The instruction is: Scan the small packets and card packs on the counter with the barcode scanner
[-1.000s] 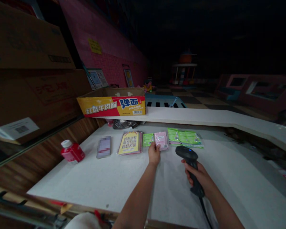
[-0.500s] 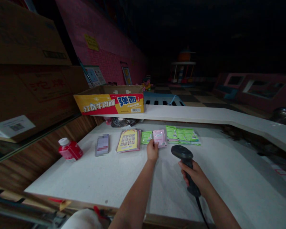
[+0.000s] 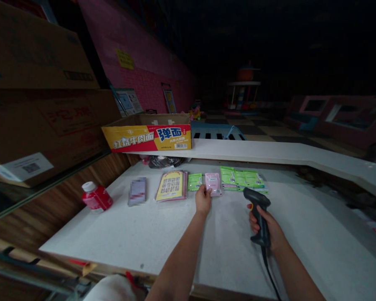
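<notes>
My right hand (image 3: 267, 225) is wrapped around the grip of a dark barcode scanner (image 3: 259, 213), its head raised above the white counter (image 3: 144, 238). The scanner's cord trails down toward the front edge. My left hand (image 3: 203, 200) has its fingers closed at the lower left edge of a pink packet (image 3: 213, 182), which lies on the counter. A green packet (image 3: 194, 181) lies just left of it, near my fingertips. To the right of the pink packet, several green packets (image 3: 242, 177) overlap in a row, with pinkish edges showing beneath.
A stack of yellow booklets (image 3: 172, 186) lies left of the packets. Farther left are a blurred-out phone-like object (image 3: 138, 191) and a red bottle (image 3: 97, 197). An open noodle carton (image 3: 150, 138) stands on the raised ledge (image 3: 238, 148). Large cardboard boxes (image 3: 50, 121) are stacked at left.
The scanner in my right hand has moved right, away from the pink packet, and its head has turned. My left hand stays at the pink packet. The view has shifted slightly.
</notes>
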`<move>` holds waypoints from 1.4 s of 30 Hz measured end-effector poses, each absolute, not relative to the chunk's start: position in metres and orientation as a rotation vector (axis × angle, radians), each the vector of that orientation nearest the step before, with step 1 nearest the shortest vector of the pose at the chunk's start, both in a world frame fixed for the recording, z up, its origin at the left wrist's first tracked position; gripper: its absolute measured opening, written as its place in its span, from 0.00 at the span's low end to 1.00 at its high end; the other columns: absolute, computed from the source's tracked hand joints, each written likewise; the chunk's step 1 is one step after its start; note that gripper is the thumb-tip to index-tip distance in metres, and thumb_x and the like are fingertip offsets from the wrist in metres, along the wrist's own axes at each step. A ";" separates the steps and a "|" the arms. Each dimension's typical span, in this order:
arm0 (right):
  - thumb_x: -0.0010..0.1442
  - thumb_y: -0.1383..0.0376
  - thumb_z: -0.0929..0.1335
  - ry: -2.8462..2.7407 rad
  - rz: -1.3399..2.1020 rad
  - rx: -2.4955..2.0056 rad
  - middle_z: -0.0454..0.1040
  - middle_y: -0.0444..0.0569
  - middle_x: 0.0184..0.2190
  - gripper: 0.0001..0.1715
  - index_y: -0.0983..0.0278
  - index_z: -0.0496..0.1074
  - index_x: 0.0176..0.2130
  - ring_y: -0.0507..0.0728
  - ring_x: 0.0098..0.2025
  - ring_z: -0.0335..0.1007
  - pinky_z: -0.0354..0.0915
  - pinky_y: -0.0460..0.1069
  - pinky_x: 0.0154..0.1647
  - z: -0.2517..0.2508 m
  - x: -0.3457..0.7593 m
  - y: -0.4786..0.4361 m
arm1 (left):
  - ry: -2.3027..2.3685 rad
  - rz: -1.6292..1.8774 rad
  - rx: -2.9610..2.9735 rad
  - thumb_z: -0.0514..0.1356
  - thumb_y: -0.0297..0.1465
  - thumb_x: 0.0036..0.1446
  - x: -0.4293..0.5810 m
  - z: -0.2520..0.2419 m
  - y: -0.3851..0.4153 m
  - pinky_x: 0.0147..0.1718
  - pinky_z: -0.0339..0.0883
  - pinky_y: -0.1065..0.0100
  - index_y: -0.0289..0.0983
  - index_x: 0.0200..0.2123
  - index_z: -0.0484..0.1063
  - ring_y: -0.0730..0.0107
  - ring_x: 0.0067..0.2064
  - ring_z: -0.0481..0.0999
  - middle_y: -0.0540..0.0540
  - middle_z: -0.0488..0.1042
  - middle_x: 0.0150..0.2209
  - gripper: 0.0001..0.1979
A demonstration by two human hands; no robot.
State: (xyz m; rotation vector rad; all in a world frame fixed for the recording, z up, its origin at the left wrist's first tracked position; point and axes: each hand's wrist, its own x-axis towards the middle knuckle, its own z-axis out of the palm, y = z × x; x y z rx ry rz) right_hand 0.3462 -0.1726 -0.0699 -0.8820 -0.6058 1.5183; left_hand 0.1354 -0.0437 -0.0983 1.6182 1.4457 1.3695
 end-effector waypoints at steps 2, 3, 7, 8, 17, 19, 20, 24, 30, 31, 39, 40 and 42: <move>0.49 0.51 0.75 -0.611 1.533 -0.871 0.64 0.39 0.18 0.24 0.63 0.72 0.39 0.48 0.15 0.55 0.56 0.44 0.13 -0.075 0.348 -0.171 | 1.442 1.371 1.623 0.56 0.31 0.55 0.136 -0.101 -0.043 0.31 0.62 0.71 0.38 0.31 0.66 0.70 0.30 0.70 0.49 0.71 0.27 0.03; 0.49 0.51 0.75 -0.615 1.536 -0.870 0.64 0.39 0.18 0.23 0.63 0.72 0.39 0.48 0.15 0.55 0.56 0.44 0.14 -0.076 0.348 -0.171 | 1.436 1.364 1.614 0.56 0.32 0.55 0.136 -0.103 -0.043 0.31 0.63 0.71 0.38 0.31 0.67 0.70 0.30 0.70 0.49 0.71 0.27 0.03; 0.49 0.52 0.75 -0.576 1.534 -0.856 0.64 0.39 0.18 0.22 0.64 0.72 0.37 0.48 0.16 0.56 0.56 0.43 0.14 -0.081 0.350 -0.169 | 1.339 1.335 1.486 0.55 0.32 0.56 0.139 -0.108 -0.043 0.26 0.66 0.72 0.38 0.38 0.68 0.71 0.27 0.72 0.48 0.74 0.30 0.07; 0.49 0.52 0.76 -0.555 1.533 -0.852 0.64 0.39 0.18 0.22 0.64 0.72 0.37 0.48 0.16 0.55 0.56 0.43 0.14 -0.081 0.350 -0.168 | 1.332 1.344 1.440 0.55 0.33 0.56 0.139 -0.108 -0.043 0.24 0.66 0.72 0.38 0.39 0.68 0.70 0.27 0.73 0.48 0.74 0.31 0.08; 0.49 0.54 0.76 -0.484 1.560 -0.818 0.64 0.39 0.18 0.21 0.63 0.71 0.36 0.48 0.16 0.56 0.58 0.43 0.15 -0.087 0.354 -0.164 | 2.063 1.317 1.399 0.54 0.22 0.55 0.109 -0.056 -0.013 0.39 0.69 0.65 0.33 0.45 0.68 0.61 0.42 0.78 0.40 0.76 0.38 0.14; 0.47 0.54 0.77 -0.469 1.569 -0.805 0.64 0.40 0.18 0.22 0.63 0.71 0.36 0.48 0.16 0.57 0.57 0.43 0.15 -0.087 0.353 -0.164 | 2.109 1.218 1.451 0.55 0.20 0.53 0.101 -0.044 -0.005 0.41 0.67 0.63 0.33 0.42 0.70 0.56 0.46 0.77 0.36 0.76 0.40 0.13; 0.47 0.54 0.77 -0.461 1.570 -0.799 0.65 0.40 0.18 0.22 0.63 0.72 0.36 0.48 0.17 0.57 0.57 0.43 0.15 -0.087 0.353 -0.164 | 2.130 1.163 1.475 0.56 0.20 0.52 0.099 -0.039 -0.002 0.41 0.66 0.63 0.33 0.41 0.70 0.54 0.46 0.77 0.35 0.76 0.40 0.12; 0.45 0.54 0.78 -0.445 1.561 -0.795 0.65 0.39 0.17 0.23 0.64 0.73 0.35 0.47 0.16 0.57 0.57 0.42 0.15 -0.084 0.350 -0.165 | 2.200 1.005 1.541 0.58 0.18 0.49 0.096 -0.027 -0.001 0.42 0.65 0.62 0.32 0.44 0.70 0.50 0.47 0.76 0.31 0.76 0.42 0.17; 0.41 0.54 0.80 -0.410 1.539 -0.810 0.65 0.39 0.16 0.25 0.66 0.73 0.34 0.46 0.16 0.56 0.56 0.42 0.14 -0.076 0.345 -0.168 | 2.377 0.526 2.096 0.54 0.21 0.55 0.107 -0.018 -0.020 0.48 0.62 0.60 0.26 0.47 0.71 0.48 0.52 0.71 0.26 0.71 0.48 0.16; 0.41 0.54 0.79 -0.408 1.541 -0.815 0.65 0.39 0.16 0.25 0.65 0.73 0.34 0.46 0.16 0.56 0.56 0.41 0.14 -0.075 0.345 -0.168 | 2.374 0.476 2.179 0.53 0.22 0.56 0.108 -0.019 -0.023 0.49 0.61 0.60 0.27 0.47 0.71 0.48 0.53 0.69 0.26 0.70 0.49 0.16; 0.41 0.54 0.80 -0.419 1.541 -0.809 0.66 0.39 0.16 0.26 0.65 0.73 0.34 0.46 0.15 0.57 0.56 0.41 0.14 -0.079 0.346 -0.167 | 1.918 0.210 2.417 0.49 0.20 0.59 0.104 -0.053 -0.030 0.62 0.52 0.54 0.36 0.62 0.62 0.52 0.68 0.53 0.36 0.55 0.67 0.27; 0.40 0.54 0.80 -0.416 1.542 -0.808 0.66 0.39 0.16 0.26 0.66 0.73 0.35 0.46 0.15 0.57 0.56 0.41 0.14 -0.079 0.347 -0.166 | 1.911 0.210 2.420 0.47 0.20 0.60 0.102 -0.057 -0.030 0.62 0.52 0.55 0.35 0.62 0.63 0.52 0.68 0.53 0.36 0.54 0.68 0.27; 0.41 0.55 0.80 -0.411 1.548 -0.802 0.66 0.39 0.16 0.26 0.66 0.73 0.35 0.46 0.15 0.57 0.56 0.41 0.14 -0.079 0.347 -0.166 | 1.918 0.217 2.445 0.45 0.19 0.61 0.100 -0.062 -0.031 0.63 0.52 0.55 0.35 0.61 0.64 0.53 0.68 0.52 0.37 0.54 0.68 0.27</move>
